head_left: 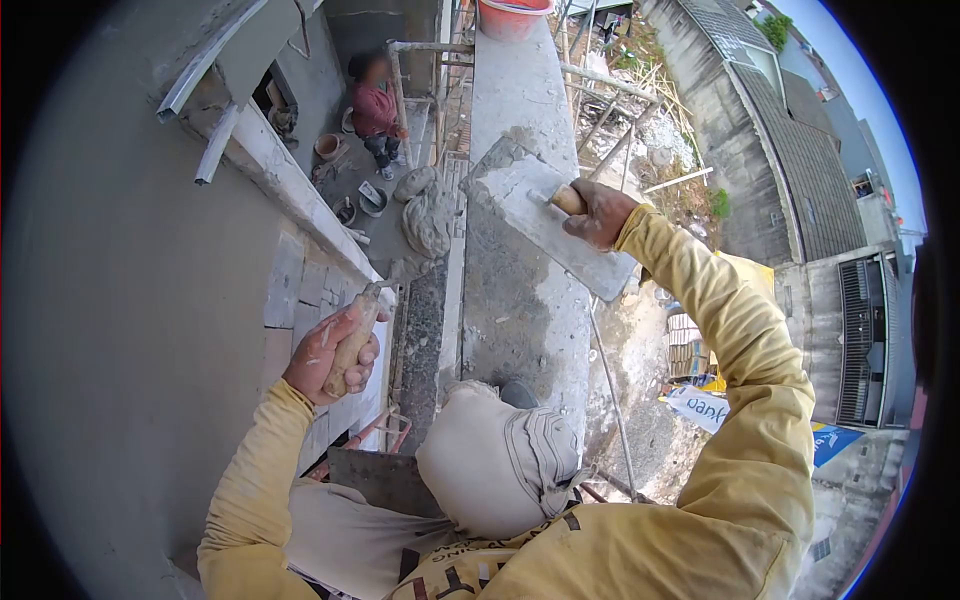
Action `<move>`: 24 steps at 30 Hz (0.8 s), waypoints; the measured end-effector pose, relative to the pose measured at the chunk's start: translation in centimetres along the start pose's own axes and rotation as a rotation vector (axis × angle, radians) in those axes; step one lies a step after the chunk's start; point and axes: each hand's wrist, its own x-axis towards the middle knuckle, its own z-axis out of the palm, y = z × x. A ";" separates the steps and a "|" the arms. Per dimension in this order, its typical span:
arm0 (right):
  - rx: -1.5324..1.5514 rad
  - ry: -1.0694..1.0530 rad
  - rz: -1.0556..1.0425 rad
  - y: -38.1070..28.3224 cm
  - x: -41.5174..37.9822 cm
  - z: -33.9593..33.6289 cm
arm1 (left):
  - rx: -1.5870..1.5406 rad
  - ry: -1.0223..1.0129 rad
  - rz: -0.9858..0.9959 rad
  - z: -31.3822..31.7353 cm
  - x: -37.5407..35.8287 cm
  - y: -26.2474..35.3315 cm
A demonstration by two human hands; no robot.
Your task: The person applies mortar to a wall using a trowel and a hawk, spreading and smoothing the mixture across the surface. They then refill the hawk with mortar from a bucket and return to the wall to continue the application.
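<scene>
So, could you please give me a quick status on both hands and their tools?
Left hand gripping a trowel by its handle. Right hand holding a mortar-smeared float over the plank. Red bucket farther along, apart from both tools.

A red bucket [512, 28] is being carried at the far end of a long grey plank [515, 85], over which a darker patch and grey crumbs are being spread. Below, a dark bucket [374, 211] and a brownish pot [328, 150] are being borne by the grey floor [387, 228].
</scene>
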 end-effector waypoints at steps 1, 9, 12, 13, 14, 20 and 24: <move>0.231 -0.132 0.102 -0.1 -0.3 0.6 | 0.000 -0.002 0.008 0.1 0.1 0.0; 0.554 0.382 -0.058 -2.1 -0.4 11.5 | -0.222 -0.071 -0.023 3.5 1.7 -2.8; 0.651 0.446 -0.117 -4.5 -0.7 13.5 | -0.338 0.028 0.096 5.3 3.2 -3.3; 0.667 0.501 -0.157 -5.2 -0.9 14.0 | -0.336 0.032 0.105 5.8 3.7 -3.2; 0.669 0.502 -0.183 -6.2 -1.5 14.1 | -0.381 0.032 0.130 6.4 4.1 -3.1; 0.508 0.552 -0.320 -9.3 -3.0 13.7 | -0.556 0.015 0.231 9.3 6.5 -2.6; 0.456 0.613 -0.399 -9.1 -2.6 14.6 | -0.584 0.010 0.282 10.3 7.1 -2.8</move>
